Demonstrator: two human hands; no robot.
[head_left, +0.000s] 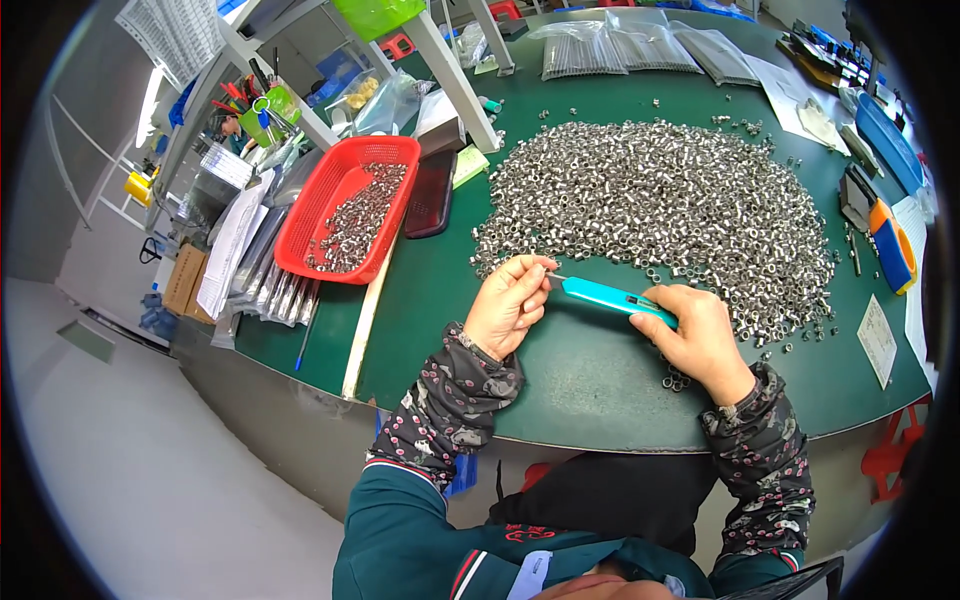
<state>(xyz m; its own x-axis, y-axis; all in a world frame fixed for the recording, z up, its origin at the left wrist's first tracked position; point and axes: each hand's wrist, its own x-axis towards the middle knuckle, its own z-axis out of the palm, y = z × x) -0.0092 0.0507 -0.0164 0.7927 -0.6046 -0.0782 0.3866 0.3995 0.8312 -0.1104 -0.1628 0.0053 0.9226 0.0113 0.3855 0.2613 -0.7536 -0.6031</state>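
Note:
A wide heap of small silver metal rings (660, 200) lies on the green table (590, 385). My right hand (700, 340) grips a turquoise tool (605, 295) whose thin tip points left. My left hand (512, 303) is pinched at that tip, fingers closed on something too small to make out, probably one ring. A few loose rings (676, 380) lie under my right hand.
A red plastic basket (345, 205) with more rings stands at the left, a dark flat case (432, 192) beside it. Clear bags of parts (620, 45) lie at the back. An orange and blue tool (892, 245) and papers sit at the right edge.

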